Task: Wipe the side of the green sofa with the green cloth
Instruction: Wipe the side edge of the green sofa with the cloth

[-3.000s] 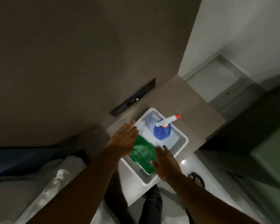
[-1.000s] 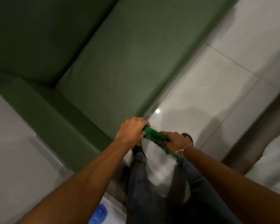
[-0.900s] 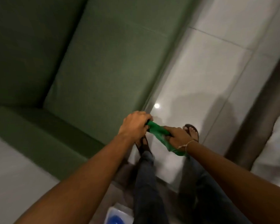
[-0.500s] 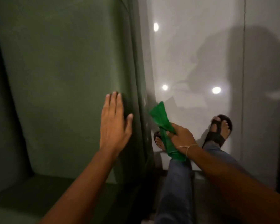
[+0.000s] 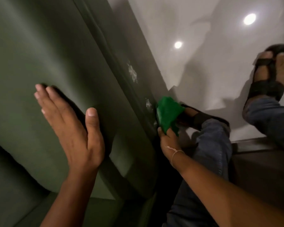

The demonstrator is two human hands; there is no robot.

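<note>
The left hand (image 5: 72,128) lies flat, fingers spread, on the dull green upholstered sofa (image 5: 39,54), while the right hand (image 5: 168,138) grips the bunched bright green cloth (image 5: 167,112) — pressed against the sofa's outer side edge, beside whitish smears (image 5: 132,74).

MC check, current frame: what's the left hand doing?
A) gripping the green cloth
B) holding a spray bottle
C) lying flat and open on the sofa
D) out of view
C: the left hand lies palm-down with fingers extended on the green sofa, while the green cloth is bunched in the right hand at the sofa's side edge.
</note>
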